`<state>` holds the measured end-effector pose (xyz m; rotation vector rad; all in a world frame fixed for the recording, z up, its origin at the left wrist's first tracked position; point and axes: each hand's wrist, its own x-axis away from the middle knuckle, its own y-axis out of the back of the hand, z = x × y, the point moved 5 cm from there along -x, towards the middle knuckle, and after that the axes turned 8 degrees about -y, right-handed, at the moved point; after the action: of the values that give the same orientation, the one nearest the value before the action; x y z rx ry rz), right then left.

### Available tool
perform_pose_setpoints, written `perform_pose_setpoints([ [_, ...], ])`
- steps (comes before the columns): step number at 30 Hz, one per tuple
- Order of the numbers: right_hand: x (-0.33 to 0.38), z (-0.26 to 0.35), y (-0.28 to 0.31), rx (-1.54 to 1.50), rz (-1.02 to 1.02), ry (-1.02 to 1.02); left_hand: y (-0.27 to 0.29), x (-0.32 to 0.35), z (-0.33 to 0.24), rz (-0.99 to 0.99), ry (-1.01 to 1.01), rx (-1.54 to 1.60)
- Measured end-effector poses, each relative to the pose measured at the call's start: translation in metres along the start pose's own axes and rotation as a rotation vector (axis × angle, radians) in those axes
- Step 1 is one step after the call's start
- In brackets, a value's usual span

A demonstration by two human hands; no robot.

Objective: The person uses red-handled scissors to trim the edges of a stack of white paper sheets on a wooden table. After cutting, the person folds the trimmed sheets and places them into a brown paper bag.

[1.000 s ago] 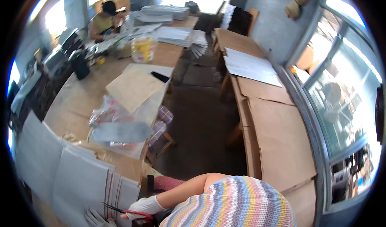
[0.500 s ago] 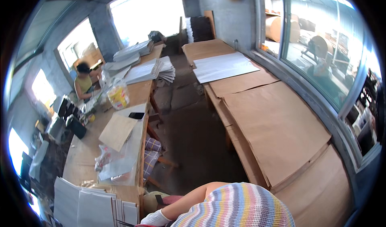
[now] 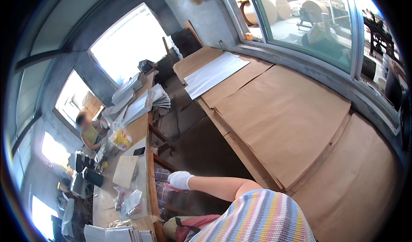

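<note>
1. The right hand (image 3: 179,180), in a white glove, is stretched out toward the left, with its grip closed around red-handled scissors (image 3: 177,189); the blades cannot be made out
2. The scissors sit just under the gloved palm, beside a checked cloth (image 3: 161,195) hanging near the long edge of the left-hand table (image 3: 101,201) — whether they touch the cloth, I cannot tell
3. The left hand is out of view, so I cannot tell the state of its grip
4. The bare forearm (image 3: 214,186) runs back to the striped knit top (image 3: 264,218) in the foreground, with a pinkish cloth (image 3: 201,223) just beside it
5. On the left-hand table, nearest first, come pale grey panels (image 3: 118,234) standing close together, a crumpled clear plastic bag (image 3: 131,202), a beige sheet (image 3: 125,171), a dark phone-like slab (image 3: 139,151) and a yellow-and-white package (image 3: 121,139)
6. Farther along lie white stacks (image 3: 138,108), some fanned past the edge, and a co-worker (image 3: 90,134) in a yellowish top is at the far side
7. Across the aisle, large brown paper sheets (image 3: 283,126) cover the right-hand table (image 3: 235,147) — a white sheet (image 3: 216,75) lies over the brown ones toward its far end, beneath a sliding window (image 3: 309,32)
</note>
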<state>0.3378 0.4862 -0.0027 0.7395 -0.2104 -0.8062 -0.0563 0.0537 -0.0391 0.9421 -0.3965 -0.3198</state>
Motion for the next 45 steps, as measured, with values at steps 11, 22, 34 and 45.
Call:
perform_pose_setpoints([
  [11,-0.021,0.015,-0.023,0.103,0.086,0.106,0.060,-0.010,-0.046,0.026,-0.120,-0.077],
  [22,-0.002,0.144,-0.047,0.145,0.213,0.415,0.051,0.003,-0.028,0.121,-0.174,-0.056],
  [34,0.017,0.182,-0.246,-0.162,1.053,0.308,-0.010,0.076,0.032,-0.114,0.041,0.335],
  [45,0.028,0.174,-0.290,-0.651,1.425,-0.206,0.005,0.084,0.048,-0.096,0.004,0.524],
])
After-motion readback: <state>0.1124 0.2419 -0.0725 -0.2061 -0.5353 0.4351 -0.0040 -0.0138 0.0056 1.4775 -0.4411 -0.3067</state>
